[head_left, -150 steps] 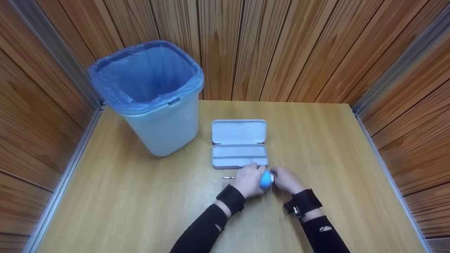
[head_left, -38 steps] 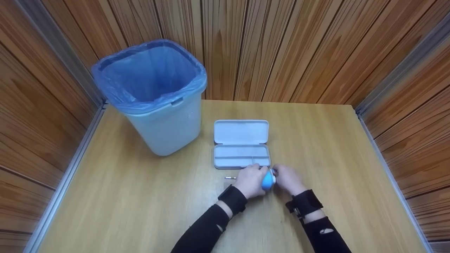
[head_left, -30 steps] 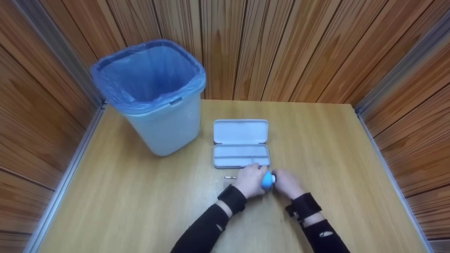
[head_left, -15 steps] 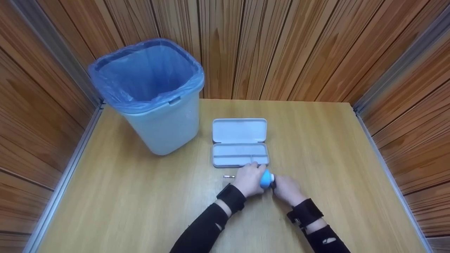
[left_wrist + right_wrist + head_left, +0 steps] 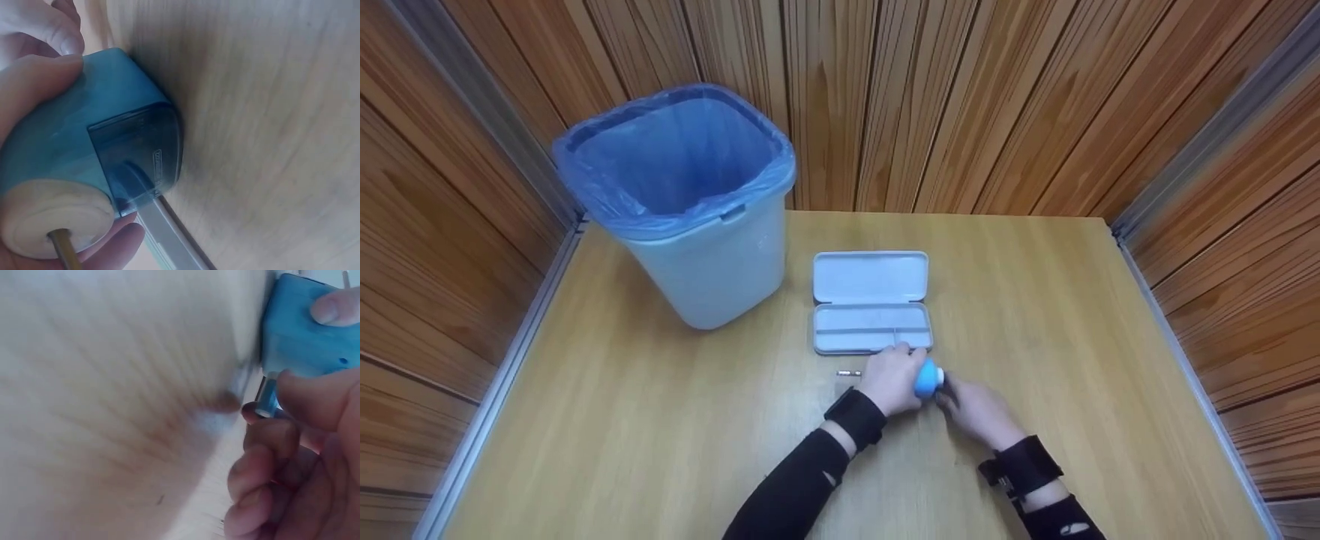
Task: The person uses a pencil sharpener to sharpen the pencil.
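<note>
My left hand (image 5: 891,379) grips a blue crank pencil sharpener (image 5: 926,379) low over the table. In the left wrist view its dark see-through shavings drawer (image 5: 140,154) faces the wood. A pencil (image 5: 66,250) sticks out of the round pale front of the sharpener; its metal-banded end (image 5: 849,373) shows left of my left hand in the head view. My right hand (image 5: 979,411) is at the opposite side. In the right wrist view its thumb and curled fingers pinch the crank's small blue handle (image 5: 267,400). The crank arm is mostly hidden by the fingers.
An open pale pencil case (image 5: 851,341) with divided compartments lies just beyond my hands, its lid (image 5: 870,276) tipped back. At the back left stands a bin (image 5: 716,274) lined with a blue bag (image 5: 675,165). Wood-panelled walls (image 5: 945,105) enclose the table (image 5: 1035,300).
My right hand has circled at the sharpener's crank side, lately moving down and towards me as its wrist swings outward. My left hand keeps its hold with the pencil in the sharpener.
</note>
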`<move>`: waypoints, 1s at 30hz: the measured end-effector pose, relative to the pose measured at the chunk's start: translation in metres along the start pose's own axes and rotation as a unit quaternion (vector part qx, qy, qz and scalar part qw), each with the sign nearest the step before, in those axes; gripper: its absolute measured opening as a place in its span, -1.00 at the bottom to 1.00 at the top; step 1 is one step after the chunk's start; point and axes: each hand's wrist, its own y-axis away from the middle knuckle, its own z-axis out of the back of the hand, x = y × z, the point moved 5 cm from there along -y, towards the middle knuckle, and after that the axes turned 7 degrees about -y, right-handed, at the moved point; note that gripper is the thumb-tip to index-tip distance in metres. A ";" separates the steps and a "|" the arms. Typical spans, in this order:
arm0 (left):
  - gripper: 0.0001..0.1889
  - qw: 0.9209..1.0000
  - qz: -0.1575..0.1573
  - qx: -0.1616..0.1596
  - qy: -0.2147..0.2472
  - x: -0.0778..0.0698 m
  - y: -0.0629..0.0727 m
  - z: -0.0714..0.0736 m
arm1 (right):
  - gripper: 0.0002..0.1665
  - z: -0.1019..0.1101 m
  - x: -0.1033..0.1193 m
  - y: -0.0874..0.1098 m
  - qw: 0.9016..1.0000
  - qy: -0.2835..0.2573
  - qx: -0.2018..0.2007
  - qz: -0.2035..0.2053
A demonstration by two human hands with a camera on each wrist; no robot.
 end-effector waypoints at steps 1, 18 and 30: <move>-0.33 1.000 0.000 0.001 0.001 0.000 -0.001 0.000 | -0.62 0.001 -0.001 0.000 1.000 0.001 -0.001 0.001; -0.02 0.996 0.014 -0.086 0.037 0.009 0.018 0.033 | -0.55 0.015 0.001 0.001 0.999 0.004 -0.048 0.009; -0.77 0.997 0.066 -0.025 0.031 0.058 0.051 0.031 | -0.40 0.024 0.063 -0.015 0.983 -0.038 -0.103 0.146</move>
